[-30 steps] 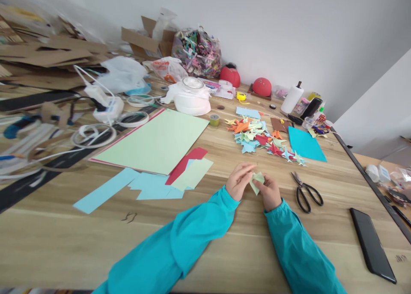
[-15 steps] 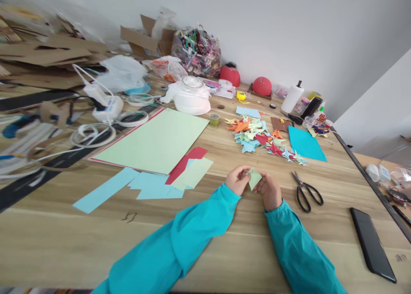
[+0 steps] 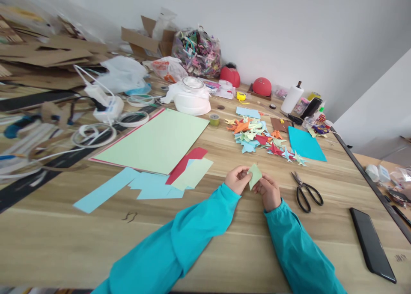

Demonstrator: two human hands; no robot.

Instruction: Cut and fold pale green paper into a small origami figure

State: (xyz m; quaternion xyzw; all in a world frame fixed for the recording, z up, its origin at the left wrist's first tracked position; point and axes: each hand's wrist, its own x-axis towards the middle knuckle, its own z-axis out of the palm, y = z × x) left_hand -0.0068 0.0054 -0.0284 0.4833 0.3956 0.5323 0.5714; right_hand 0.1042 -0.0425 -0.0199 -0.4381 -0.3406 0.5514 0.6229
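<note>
A small piece of folded light green paper, diamond-shaped, is held up between my two hands above the wooden table. My left hand pinches its left edge between thumb and fingers. On the other side, my right hand grips the lower right edge with thumb and fingertips. Beyond the hands lies a heap of folded paper cranes in orange, green, blue and red. Black-handled scissors rest, slightly open, to the right of my right hand.
Left of my hands lie loose blue paper strips, a red piece and a large green sheet. A turquoise sheet is at the right back, a black phone at the right front. White cables and cardboard crowd the left.
The folded green paper has tipped up slightly, showing a smoother face. My right fingers have shifted a little along its lower right edge; the left hand stays nearly still.
</note>
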